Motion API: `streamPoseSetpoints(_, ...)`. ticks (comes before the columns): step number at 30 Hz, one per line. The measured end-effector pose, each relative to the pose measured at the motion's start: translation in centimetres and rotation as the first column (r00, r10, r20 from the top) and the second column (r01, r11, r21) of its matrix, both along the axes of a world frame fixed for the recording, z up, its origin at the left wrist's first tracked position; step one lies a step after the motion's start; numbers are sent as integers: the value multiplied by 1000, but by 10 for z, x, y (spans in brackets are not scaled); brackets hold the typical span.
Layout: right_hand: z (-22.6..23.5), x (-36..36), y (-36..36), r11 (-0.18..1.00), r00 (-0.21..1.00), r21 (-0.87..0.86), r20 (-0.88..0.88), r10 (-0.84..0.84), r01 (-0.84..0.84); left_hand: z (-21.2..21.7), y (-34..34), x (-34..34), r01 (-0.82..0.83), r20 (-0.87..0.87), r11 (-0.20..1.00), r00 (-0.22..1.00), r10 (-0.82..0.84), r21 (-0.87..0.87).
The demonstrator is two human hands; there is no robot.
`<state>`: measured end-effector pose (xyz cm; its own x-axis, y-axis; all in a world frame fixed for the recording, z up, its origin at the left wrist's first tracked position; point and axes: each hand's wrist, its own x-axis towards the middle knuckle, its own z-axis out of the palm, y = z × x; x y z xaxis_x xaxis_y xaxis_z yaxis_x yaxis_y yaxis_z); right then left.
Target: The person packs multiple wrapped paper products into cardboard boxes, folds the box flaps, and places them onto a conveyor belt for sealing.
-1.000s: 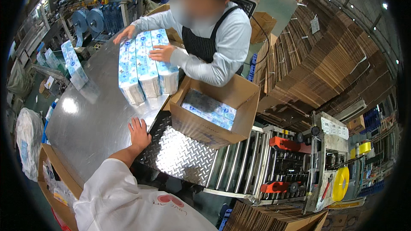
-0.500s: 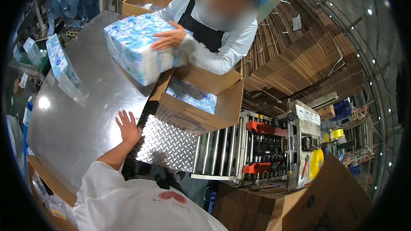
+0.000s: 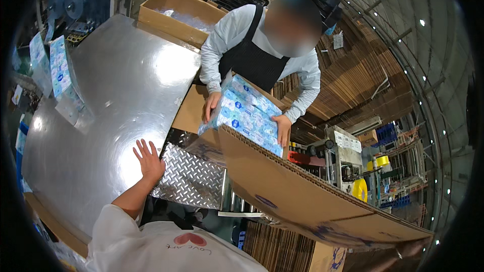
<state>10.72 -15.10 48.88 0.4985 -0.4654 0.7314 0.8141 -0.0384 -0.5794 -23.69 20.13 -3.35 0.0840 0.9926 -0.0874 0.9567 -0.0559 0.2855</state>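
My left hand [image 3: 149,162] lies flat on the metal table [image 3: 108,103], fingers spread, holding nothing. A large brown cardboard carton [image 3: 302,191], seemingly folded flat, hangs tilted in the air over the rollers. Along its lower right edge a blurred shape appears to be my right hand [image 3: 411,252], bearing the carton; its fingers are smeared and partly hidden. Behind the carton, a co-worker in a black apron has both hands on blue-and-white wrapped tissue packs [image 3: 247,116]. These packs sit in the mouth of an open box [image 3: 189,111], mostly covered by my carton.
A diamond-plate step [image 3: 186,176] adjoins the roller conveyor [image 3: 242,202]. Stacks of flat cardboard [image 3: 373,80] stand behind the co-worker, and more [image 3: 277,247] below. Taping equipment with yellow tape [image 3: 359,190] is at right. Wrapped packs [image 3: 61,73] come from the machine at left.
The co-worker has brought the tissue packs from the table's edge over into the open box. The cardboard carton has swung up and left across the rollers. My left hand stays on the table.
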Motion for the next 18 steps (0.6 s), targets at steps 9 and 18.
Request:
streamPoseSetpoints(9,-349,174,-49,997,755,69,-655,34,16,5,-2,7,-3,-22,1000,1000,2,-8)
streamPoseSetpoints(18,-469,168,-97,952,581,302,-767,273,-47,9,1,12,19,-75,1000,997,-18,15)
